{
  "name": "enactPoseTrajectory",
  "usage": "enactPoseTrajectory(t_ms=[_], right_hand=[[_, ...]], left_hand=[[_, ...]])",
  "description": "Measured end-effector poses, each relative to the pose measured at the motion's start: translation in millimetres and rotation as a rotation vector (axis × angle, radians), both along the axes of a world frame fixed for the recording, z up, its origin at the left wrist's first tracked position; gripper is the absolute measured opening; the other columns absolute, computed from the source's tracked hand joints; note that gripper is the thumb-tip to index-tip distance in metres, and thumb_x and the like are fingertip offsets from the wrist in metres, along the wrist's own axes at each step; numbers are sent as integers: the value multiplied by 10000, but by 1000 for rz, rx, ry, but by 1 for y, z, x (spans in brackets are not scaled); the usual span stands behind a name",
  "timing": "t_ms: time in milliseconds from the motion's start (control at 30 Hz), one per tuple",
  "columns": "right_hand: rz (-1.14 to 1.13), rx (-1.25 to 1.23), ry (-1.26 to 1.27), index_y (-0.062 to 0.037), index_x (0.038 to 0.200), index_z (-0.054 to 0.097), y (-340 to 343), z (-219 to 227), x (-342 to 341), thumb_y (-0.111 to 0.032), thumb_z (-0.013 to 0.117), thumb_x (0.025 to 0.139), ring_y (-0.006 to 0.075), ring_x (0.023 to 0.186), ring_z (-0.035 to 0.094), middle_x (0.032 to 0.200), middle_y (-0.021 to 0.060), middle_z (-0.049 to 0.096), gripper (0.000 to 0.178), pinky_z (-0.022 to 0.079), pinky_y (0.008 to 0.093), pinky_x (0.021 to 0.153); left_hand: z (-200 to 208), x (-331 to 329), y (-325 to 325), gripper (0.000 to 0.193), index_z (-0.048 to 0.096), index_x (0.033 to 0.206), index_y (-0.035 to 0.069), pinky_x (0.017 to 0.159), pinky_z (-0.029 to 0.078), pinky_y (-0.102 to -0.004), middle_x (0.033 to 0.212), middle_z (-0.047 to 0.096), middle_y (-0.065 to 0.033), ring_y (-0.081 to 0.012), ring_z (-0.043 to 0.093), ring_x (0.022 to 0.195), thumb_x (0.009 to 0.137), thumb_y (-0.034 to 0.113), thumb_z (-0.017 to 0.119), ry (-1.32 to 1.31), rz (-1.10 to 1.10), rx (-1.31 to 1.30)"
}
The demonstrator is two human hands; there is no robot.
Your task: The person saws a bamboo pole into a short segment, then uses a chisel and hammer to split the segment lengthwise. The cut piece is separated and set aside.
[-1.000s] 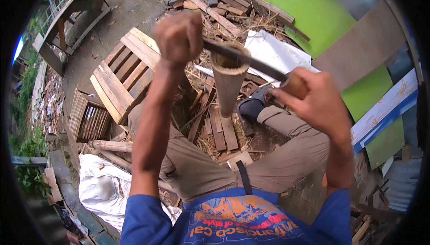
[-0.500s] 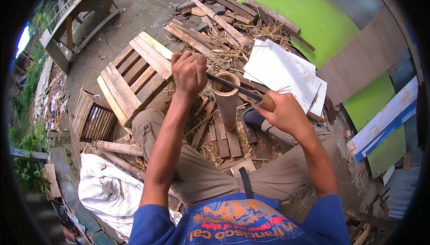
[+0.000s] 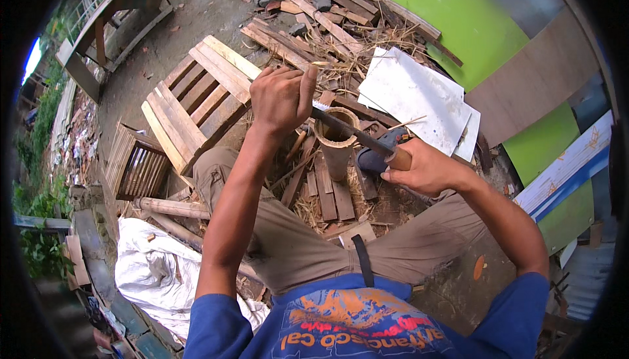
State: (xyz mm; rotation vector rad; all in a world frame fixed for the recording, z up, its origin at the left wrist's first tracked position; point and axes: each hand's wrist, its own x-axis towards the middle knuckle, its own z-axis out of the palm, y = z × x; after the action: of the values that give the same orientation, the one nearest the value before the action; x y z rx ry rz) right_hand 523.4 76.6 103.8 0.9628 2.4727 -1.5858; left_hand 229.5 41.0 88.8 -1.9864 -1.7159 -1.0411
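Head view: the person sits on the ground with knees spread, and an upright bamboo tube [image 3: 336,146] stands between the feet on a litter of split wood strips [image 3: 324,188]. A long blade [image 3: 350,131] lies across the tube's open top rim, touching it. The right hand [image 3: 426,169] has its grip wrapped tight around the blade's wooden handle [image 3: 401,159], to the right of the tube. The left hand [image 3: 283,97] is fisted above and to the left of the tube, near the blade's far end; whether its grip is around the blade tip or a separate striker cannot be told, as the fingers hide it.

To split well from here, the blade should sit across the middle of the rim, level, so both halves come off even. The right hand would do best to keep the handle steady and low, wrist straight, so the edge does not skate off the round wall. Any downward force from the left hand should fall square on the blade's back, not the edge. The tube looks free-standing, so it could tip; bracing it with the feet seems wise.

Around this lie a wooden pallet [image 3: 196,100] to the left, a white sheet [image 3: 413,97] and green panels [image 3: 472,24] behind, and a white sack [image 3: 154,270] beside the left thigh.
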Motion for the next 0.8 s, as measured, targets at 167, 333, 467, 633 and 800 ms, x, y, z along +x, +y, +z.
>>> enactPoseTrajectory(t_ms=[167, 333, 467, 633, 800], right_hand=[[132, -209, -172, 22, 802, 583, 17, 9, 4, -212, 721, 897, 130, 583, 534, 633, 26, 572, 288, 436, 333, 552], [113, -214, -142, 36, 783, 585, 14, 13, 8, -249, 721, 899, 152, 587, 569, 648, 27, 587, 337, 456, 354, 555], [-13, 200, -92, 51, 819, 617, -8, 10, -7, -309, 723, 898, 210, 622, 611, 688, 103, 631, 384, 485, 393, 599], [-249, 183, -57, 80, 898, 657, -40, 16, -33, -405, 713, 907, 238, 707, 636, 736, 195, 652, 489, 494, 397, 662], [-477, -115, 423, 50, 1191, 607, -78, -29, -54, -398, 639, 990, 121, 728, 594, 829, 49, 652, 491, 488, 303, 665]], left_hand=[[1, 7, -13, 507, 623, 541, 70, 570, 427, -392, 555, 598, -84, -275, 584, 527, 1008, 242, 532, -40, 37, 7], [-5, 14, -7, 509, 618, 537, 69, 576, 414, -389, 558, 595, -92, -275, 568, 527, 1008, 242, 530, -42, 48, 45], [-13, -3, 10, 483, 575, 579, 56, 670, 372, -404, 566, 552, -103, -313, 511, 582, 1025, 220, 488, -132, -8, 76], [-11, -24, -1, 211, 629, 941, -1, 916, 418, -430, 992, 619, -183, -342, 552, 988, 1002, 173, 529, -343, -144, 242], [-19, 4, -57, 259, 613, 1112, -13, 898, 462, -320, 1000, 644, -93, -186, 589, 968, 1029, 223, 544, -1074, -76, -40]])
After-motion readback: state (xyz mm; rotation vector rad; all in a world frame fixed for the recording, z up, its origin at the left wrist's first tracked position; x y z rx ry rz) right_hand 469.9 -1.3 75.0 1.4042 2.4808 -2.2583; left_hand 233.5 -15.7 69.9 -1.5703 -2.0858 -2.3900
